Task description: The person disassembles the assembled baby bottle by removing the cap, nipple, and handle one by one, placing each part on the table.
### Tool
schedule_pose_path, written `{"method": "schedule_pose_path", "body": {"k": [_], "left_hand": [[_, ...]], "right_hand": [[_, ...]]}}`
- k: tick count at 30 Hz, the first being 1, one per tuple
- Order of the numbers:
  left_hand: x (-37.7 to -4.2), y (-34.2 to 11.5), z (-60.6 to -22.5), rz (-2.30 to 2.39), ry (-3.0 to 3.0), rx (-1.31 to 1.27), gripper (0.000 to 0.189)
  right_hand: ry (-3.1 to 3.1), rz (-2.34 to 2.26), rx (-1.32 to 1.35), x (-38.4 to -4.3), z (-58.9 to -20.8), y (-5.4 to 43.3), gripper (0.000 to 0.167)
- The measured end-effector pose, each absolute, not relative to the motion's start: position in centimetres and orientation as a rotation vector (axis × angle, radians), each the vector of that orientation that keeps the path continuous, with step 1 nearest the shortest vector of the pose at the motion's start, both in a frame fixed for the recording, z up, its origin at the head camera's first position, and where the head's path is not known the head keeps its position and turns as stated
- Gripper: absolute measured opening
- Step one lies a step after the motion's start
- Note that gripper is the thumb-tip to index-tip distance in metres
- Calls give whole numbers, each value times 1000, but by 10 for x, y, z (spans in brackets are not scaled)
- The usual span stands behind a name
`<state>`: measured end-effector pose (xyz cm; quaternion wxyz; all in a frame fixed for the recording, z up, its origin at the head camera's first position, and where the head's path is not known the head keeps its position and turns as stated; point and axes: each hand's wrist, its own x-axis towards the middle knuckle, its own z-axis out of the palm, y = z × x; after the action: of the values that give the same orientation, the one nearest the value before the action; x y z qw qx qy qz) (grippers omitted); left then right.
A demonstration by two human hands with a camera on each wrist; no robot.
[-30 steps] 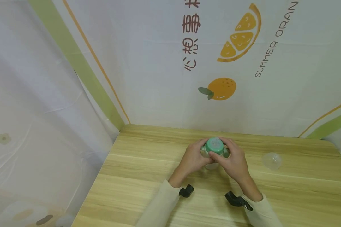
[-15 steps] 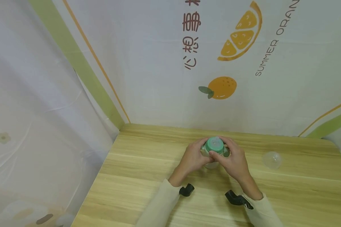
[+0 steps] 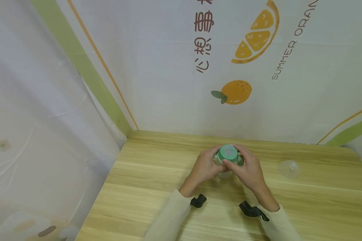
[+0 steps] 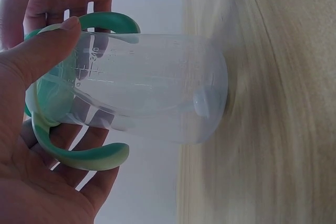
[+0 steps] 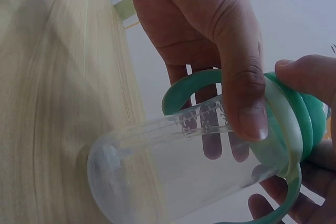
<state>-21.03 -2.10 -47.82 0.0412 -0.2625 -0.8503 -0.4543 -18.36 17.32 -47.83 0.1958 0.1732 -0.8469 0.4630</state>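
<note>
Both hands hold a clear straw cup with green side handles and a green lid, near the middle of the table. My left hand grips the cup from its left, thumb laid across the upper body. On the other side, my right hand has its thumb at the green collar and its fingers around the far side. A straw with a white weighted end lies inside the transparent body. Upright in the head view, the cup has its base at or just above the tabletop; I cannot tell whether they touch.
A clear dome-shaped cover lies on the wooden table, right of the hands. Behind the table hangs a white curtain with orange prints. Black wrist mounts stick out by both sleeves.
The head view has tilted very slightly, so the curtain prints sit a little higher. Hands and cup keep nearly the same pose.
</note>
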Motion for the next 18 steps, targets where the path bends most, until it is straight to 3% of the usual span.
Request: {"method": "schedule_pose_path", "body": {"k": [18], "left_hand": [[-210,-21,-478,-1394,-2606,-792,68]], "right_hand": [[-2363,1325,496,-184,-480,173,56]]}}
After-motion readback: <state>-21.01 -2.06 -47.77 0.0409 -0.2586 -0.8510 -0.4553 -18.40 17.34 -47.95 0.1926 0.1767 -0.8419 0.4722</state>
